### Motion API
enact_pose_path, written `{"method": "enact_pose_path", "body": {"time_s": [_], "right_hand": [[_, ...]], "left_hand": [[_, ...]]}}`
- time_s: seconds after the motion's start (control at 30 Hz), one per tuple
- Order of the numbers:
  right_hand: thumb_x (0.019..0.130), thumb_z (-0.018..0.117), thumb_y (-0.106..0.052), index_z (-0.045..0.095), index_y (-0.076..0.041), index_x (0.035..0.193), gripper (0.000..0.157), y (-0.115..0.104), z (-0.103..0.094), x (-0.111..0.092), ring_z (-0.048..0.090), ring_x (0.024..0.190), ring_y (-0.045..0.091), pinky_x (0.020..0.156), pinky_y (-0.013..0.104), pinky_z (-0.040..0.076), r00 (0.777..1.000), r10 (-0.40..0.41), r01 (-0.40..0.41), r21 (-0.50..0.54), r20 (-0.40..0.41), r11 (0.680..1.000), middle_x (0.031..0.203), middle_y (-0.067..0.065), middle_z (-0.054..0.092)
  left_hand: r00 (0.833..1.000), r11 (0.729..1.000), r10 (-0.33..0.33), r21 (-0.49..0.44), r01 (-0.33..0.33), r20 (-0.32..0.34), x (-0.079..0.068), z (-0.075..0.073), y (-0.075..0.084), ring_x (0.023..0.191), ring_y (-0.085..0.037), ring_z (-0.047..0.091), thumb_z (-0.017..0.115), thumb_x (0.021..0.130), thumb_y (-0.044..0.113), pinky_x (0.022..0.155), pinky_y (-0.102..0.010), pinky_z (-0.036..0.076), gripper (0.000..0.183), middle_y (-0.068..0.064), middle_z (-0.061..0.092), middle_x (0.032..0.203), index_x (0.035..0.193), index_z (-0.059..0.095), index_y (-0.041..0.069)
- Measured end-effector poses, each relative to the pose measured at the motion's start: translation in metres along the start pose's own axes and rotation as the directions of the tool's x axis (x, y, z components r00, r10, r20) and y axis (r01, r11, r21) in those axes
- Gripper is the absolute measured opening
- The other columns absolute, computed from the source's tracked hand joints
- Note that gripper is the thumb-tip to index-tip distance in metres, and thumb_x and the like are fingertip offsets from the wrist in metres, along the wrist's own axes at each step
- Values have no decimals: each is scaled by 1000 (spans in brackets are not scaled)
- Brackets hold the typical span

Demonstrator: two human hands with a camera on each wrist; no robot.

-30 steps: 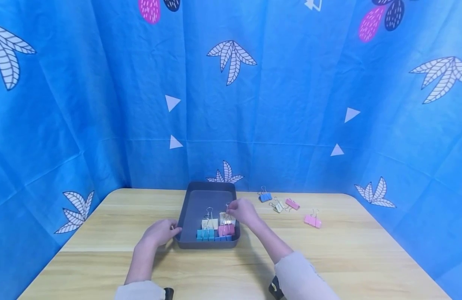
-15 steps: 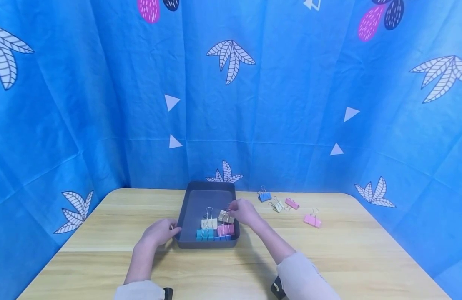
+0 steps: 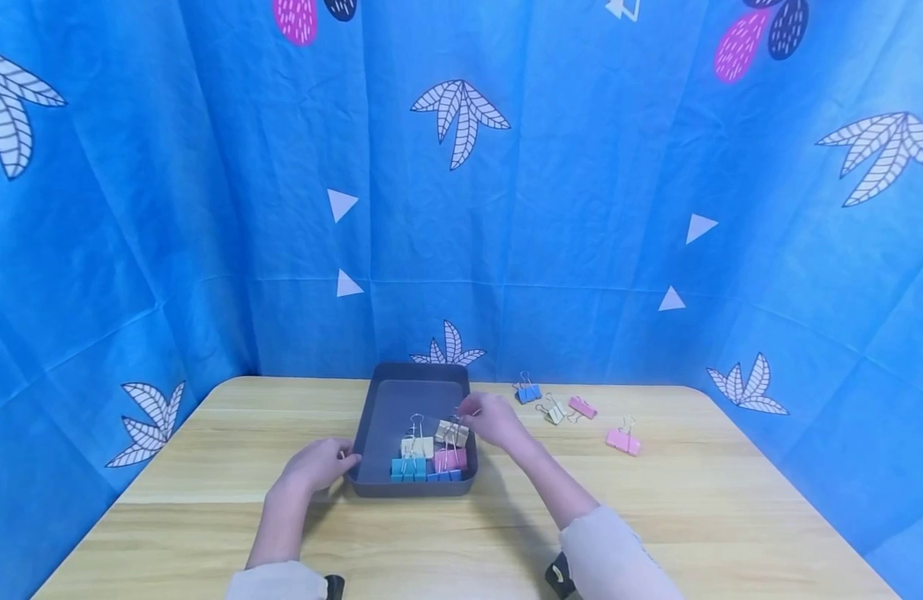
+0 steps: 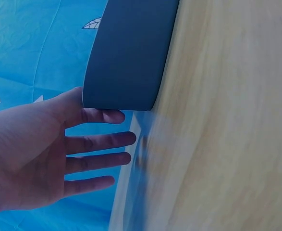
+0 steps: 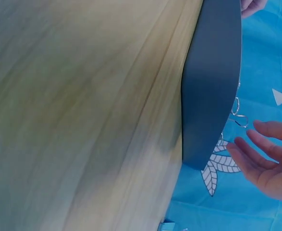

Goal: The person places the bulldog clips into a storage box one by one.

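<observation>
My left hand (image 3: 316,464) holds the near left corner of a dark grey tray (image 3: 412,491), thumb over the rim and index finger against the outer wall. Its other fingers stretch out straight below, as the left wrist view shows. My right hand (image 3: 495,419) hovers at the tray's right rim, beside a beige binder clip (image 3: 451,432). In the right wrist view its fingers are loosely bent, just apart from the wire handles (image 5: 240,115). Cream (image 3: 417,447), teal (image 3: 408,470), pink (image 3: 451,460) and blue (image 3: 445,476) binder clips crowd the tray's near end.
Right of the tray on the wooden table (image 3: 701,500) lie a blue clip (image 3: 528,393), a cream clip (image 3: 555,412) and two pink clips, one farther back (image 3: 583,407), one nearer (image 3: 623,442). A blue patterned curtain (image 3: 581,208) hangs behind and at both sides.
The beige clip has shifted and tilted against the others in the tray. My right fingers have let go of it and drawn slightly right. My left hand stays at the tray corner.
</observation>
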State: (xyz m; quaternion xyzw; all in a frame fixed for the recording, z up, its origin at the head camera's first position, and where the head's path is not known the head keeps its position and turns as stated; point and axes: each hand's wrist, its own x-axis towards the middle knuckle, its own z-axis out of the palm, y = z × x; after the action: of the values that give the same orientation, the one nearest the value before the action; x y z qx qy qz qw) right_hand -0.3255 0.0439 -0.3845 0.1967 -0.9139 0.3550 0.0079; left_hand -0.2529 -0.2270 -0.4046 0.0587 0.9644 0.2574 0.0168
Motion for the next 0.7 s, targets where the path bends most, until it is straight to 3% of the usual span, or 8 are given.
{"method": "enact_pose_path", "body": {"time_s": [0.3,0.7], "right_hand": [[84,63,-7,64,1,101,19,8,-16,-11,61,87,25,75,36,49,997,-40,42,28,-72,999,95,11,64],[85,64,-9,66,-2,101,17,20,-44,-37,61,90,26,76,36,50,972,21,19,166,-234,986,96,9,65]], "left_hand": [[1000,1000,-12,-3,12,7,2,2,-1,68,-15,52,57,91,19,64,-36,45,27,0,57,75,108,63,-1],[1000,1000,5,5,-5,1,0,1,-1,66,-14,50,57,91,18,60,-35,44,22,0,56,73,102,65,1]]}}
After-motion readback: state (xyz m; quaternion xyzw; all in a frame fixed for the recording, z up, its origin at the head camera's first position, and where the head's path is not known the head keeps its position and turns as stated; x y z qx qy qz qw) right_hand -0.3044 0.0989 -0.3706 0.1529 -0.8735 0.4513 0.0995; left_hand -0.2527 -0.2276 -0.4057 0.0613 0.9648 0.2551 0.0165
